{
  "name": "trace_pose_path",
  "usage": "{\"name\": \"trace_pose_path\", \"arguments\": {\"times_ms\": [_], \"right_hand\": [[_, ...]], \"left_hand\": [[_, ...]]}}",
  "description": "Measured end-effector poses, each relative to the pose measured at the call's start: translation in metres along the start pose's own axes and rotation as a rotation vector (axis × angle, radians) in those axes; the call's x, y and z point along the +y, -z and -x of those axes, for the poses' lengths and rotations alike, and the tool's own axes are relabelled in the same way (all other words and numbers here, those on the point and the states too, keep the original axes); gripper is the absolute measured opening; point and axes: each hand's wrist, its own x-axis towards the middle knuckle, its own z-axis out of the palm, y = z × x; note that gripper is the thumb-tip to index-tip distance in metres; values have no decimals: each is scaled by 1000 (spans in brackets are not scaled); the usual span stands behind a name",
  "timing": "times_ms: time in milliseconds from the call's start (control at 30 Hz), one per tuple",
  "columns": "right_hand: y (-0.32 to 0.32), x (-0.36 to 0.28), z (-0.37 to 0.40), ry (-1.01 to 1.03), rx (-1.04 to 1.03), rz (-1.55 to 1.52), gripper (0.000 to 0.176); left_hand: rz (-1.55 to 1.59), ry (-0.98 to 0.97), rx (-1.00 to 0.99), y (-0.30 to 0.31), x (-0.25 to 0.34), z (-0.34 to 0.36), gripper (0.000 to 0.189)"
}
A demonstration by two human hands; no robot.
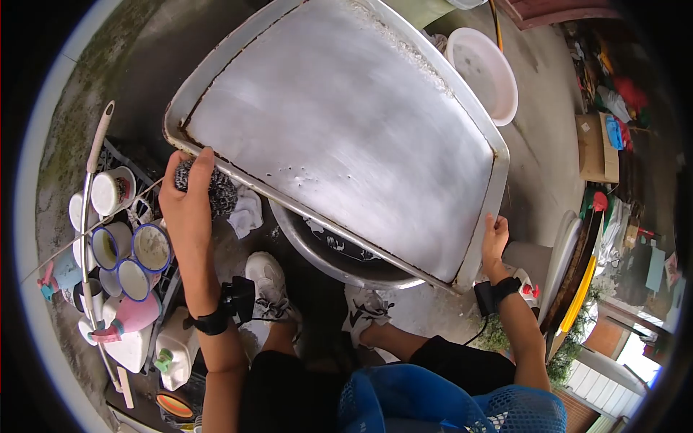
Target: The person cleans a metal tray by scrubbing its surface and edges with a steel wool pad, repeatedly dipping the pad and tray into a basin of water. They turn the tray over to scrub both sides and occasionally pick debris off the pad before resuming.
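Note:
A large metal tray [339, 137] with rusty seams and suds along its far edge is held up, tilted, over a round metal basin [325, 252] of dark water. My left hand [189, 191] grips the tray's near left corner, thumb on the rim, with a dark wire scrubber [216, 193] beside and partly behind the fingers. At the right end, my right hand [495, 242] is closed on the tray's edge. Part of the basin is hidden under the tray. Near the scrubber lies a white cloth [245, 213].
Enamel mugs [133, 280] and bottles [173, 346] crowd a rack at the left, with a long-handled pole [90, 195] across them. A pale plastic basin [482, 76] stands beyond the tray. At the right are a cardboard box [598, 148] and boards. My shoes [267, 285] are close to the metal basin.

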Motion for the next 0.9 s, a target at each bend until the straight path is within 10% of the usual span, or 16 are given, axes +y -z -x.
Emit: {"name": "trace_pose_path", "arguments": {"times_ms": [900], "right_hand": [[150, -172, -51, 310, 31, -8, 15]], "left_hand": [[421, 408, -234, -49, -86, -36, 28]]}}
